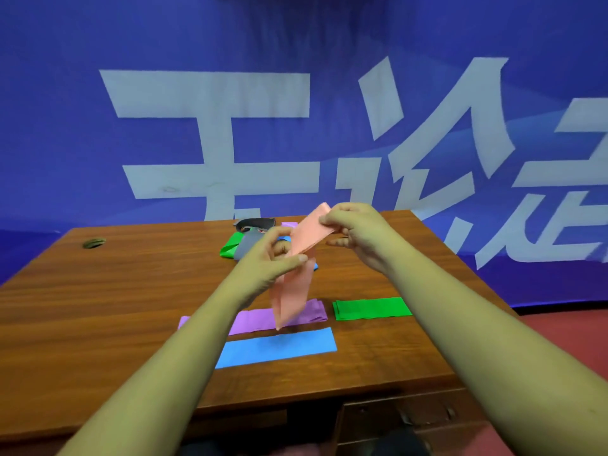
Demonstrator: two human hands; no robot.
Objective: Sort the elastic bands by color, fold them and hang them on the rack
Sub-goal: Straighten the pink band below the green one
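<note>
Blue band (pixel 276 347): flat, nearest front edge of desk (pixel 98 324).
Pink band (pixel 311 236): salmon, doubled, hanging.
Left hand (pixel 265 256): pinches its middle.
Right hand (pixel 358 232): pinches its top.

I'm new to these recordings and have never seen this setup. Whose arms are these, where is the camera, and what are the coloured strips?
There is no machine here. A person works with bare hands, and the single picture comes from a wide-angle camera worn on their head, looking forward and down. That is why two forearms reach in from the bottom.

The left hand and the right hand both pinch a pink elastic band, held above the wooden desk with its lower part hanging down.

Three bands lie flat on the desk near the person: a purple band, a blue band and a green band. Farther back sits an unsorted pile with green, grey and black pieces. Behind it hangs a blue banner. No rack shows in this view.
</note>
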